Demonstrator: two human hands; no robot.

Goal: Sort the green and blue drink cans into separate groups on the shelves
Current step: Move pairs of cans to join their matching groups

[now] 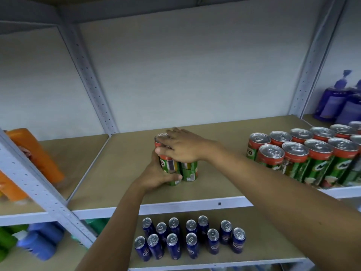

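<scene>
Both hands meet on a small cluster of green cans [176, 166] standing mid-shelf [121, 169]. The left hand [156, 176] has its grip curled round the nearest can's side; the right hand [182, 146] lies over the tops, fingers bent (its palm hides the lids, so the cluster's count is unclear). Blue cans [190, 238] stand on the shelf below.
</scene>
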